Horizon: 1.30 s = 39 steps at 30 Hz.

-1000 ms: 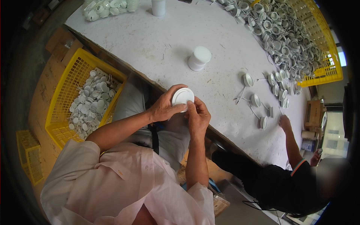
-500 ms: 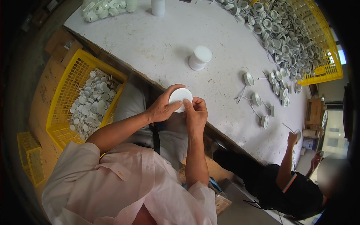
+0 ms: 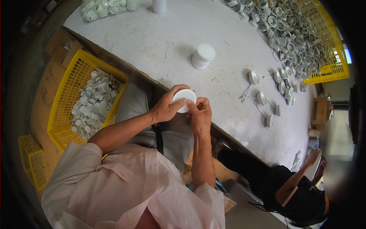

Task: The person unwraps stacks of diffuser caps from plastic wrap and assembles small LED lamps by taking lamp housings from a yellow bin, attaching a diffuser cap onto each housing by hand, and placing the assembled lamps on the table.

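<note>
A white round cap (image 3: 184, 100) is held between both hands at the near edge of the bench (image 3: 167, 42).

Head view: the cap is clasped by the left hand (image 3: 164, 108), its fingers curled round the rim, while the right hand (image 3: 200, 114) is pinched against the cap's right edge with the fingertips; both grips are closed on the cap. Beyond the grip, well apart, a white jar (image 3: 203, 56) is seen standing on the bench. Farther right of the grip, loose white fittings (image 3: 262, 98) are scattered, and a heap of them (image 3: 293, 34) is piled beyond. To the left of the grip, below the bench, a yellow crate (image 3: 68, 91) of white parts is set. A co-worker's hand (image 3: 313, 157) is seen far right.
</note>
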Motion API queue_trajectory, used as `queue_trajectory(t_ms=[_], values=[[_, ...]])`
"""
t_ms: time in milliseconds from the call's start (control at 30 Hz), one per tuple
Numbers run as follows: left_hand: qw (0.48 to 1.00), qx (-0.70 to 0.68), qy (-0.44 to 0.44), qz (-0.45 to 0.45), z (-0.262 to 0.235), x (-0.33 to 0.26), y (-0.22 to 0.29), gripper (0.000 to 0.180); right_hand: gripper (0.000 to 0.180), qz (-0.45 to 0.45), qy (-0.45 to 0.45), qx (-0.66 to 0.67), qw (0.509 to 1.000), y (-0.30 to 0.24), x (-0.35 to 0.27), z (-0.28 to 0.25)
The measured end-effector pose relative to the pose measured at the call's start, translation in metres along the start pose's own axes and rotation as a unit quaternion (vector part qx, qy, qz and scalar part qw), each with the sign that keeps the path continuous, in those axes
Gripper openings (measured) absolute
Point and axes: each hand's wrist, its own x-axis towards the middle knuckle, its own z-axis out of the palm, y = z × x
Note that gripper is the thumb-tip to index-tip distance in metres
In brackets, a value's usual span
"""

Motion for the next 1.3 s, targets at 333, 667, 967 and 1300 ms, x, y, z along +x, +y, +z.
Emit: queue_trajectory(t_ms=[333,667,967,1300], values=[[0.989,-0.119,0.007,-0.084,-0.016,0.000,-0.001,0.040,0.025,-0.031,0.006,-0.078,0.996,0.006,-0.001,-0.005],[0.880,-0.145,0.430,-0.139,-0.283,-0.114,-0.063,0.049,0.077,-0.233,0.581,-0.467,0.625,-0.072,0.033,-0.285],[0.723,0.138,0.533,-0.417,-0.469,-0.266,-0.197,0.057,0.085,-0.160,0.527,-0.357,0.754,-0.083,0.028,-0.292],[0.986,0.036,0.075,-0.142,-0.155,-0.091,-0.018,0.027,0.078,-0.314,0.366,-0.444,0.756,-0.043,-0.016,-0.117]])
